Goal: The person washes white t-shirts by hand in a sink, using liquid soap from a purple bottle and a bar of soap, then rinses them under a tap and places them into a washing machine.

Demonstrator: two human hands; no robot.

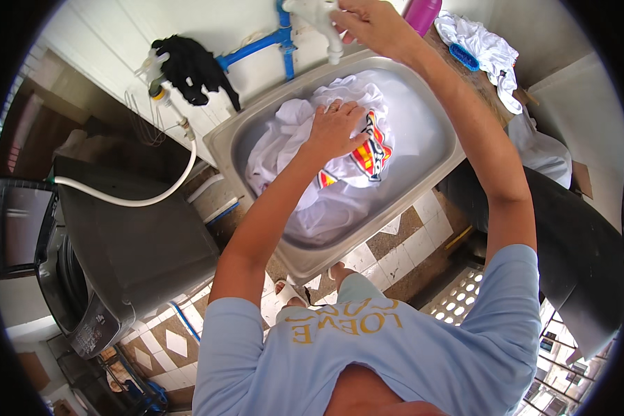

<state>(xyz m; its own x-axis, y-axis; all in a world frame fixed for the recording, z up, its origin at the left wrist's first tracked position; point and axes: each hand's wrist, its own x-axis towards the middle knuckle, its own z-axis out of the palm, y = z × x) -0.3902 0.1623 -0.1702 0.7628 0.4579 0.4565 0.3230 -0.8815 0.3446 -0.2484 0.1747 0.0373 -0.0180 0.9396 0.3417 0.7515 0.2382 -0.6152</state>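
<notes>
Below me a metal sink [218, 142] holds cloudy water and a bunched white garment [340, 208] with a red, yellow and black print. My left hand [335, 130] rests palm down on the garment, its fingers stretched out and slightly apart. At the wall above the sink is a white plastic faucet [319, 19]. My right hand [371, 26] reaches up to it, with the fingers closed around its handle side; the picture's top edge crops part of this grip. No stream of water shows under the spout.
A blue brush [464, 57] and white clothes [482, 47] lie on a ledge at right, near a purple container [421, 14]. Black cloth [191, 66] hangs by blue pipes [256, 47]. Left stands a dark washing machine [135, 236] with a white hose [139, 202].
</notes>
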